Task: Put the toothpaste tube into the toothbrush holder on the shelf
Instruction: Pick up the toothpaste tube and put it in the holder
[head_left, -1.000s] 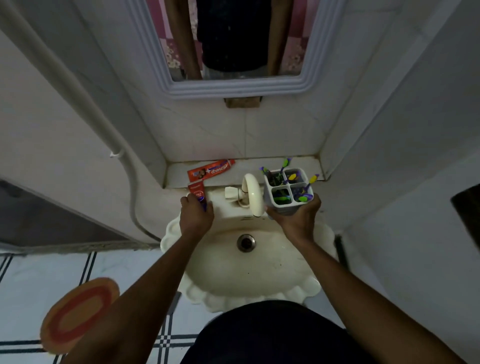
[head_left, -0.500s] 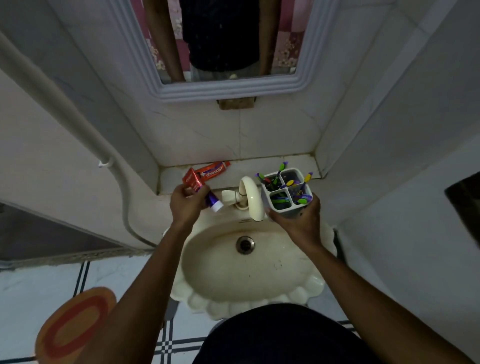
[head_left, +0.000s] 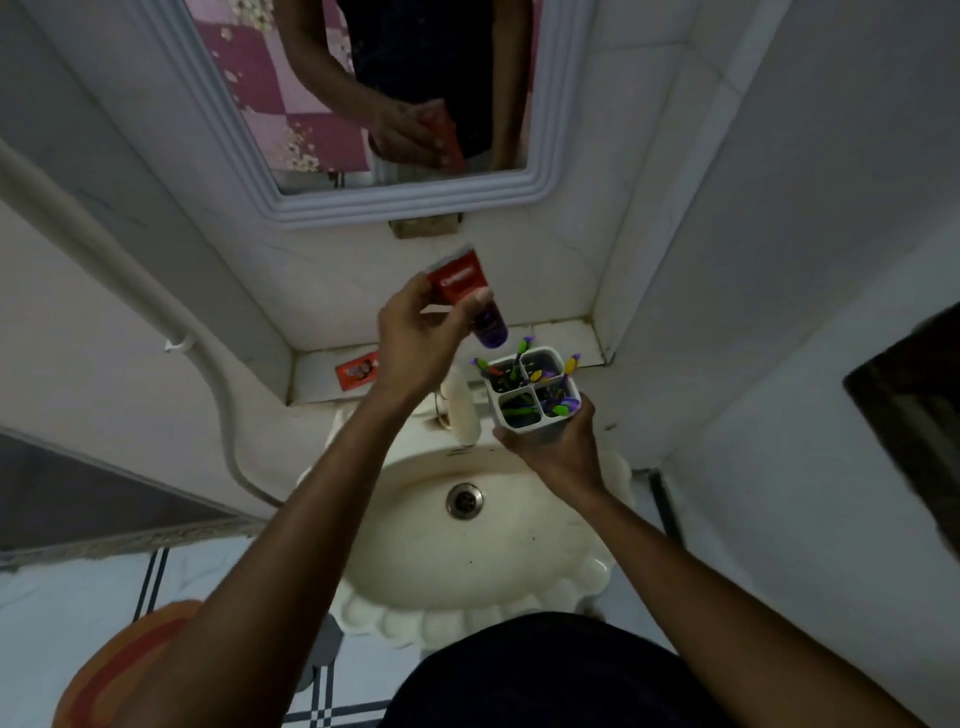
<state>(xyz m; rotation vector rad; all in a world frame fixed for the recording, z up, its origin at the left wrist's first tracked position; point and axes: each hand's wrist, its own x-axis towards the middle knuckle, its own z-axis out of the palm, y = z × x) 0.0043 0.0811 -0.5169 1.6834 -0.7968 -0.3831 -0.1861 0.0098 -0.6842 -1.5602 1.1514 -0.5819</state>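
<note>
White lettering on the red toothpaste tube (head_left: 460, 281), held in the left hand (head_left: 415, 338): blurred, probably a brand word starting with "C", not legible for certain. Small print below it, too fine to read. On the red toothpaste box (head_left: 358, 370) lying on the shelf (head_left: 561, 332): a picture patch and pale marks, no letters that can be made out. Mirror (head_left: 405, 93) reflection of the tube: red only, no readable text. No numbers or signs legible anywhere else.
</note>
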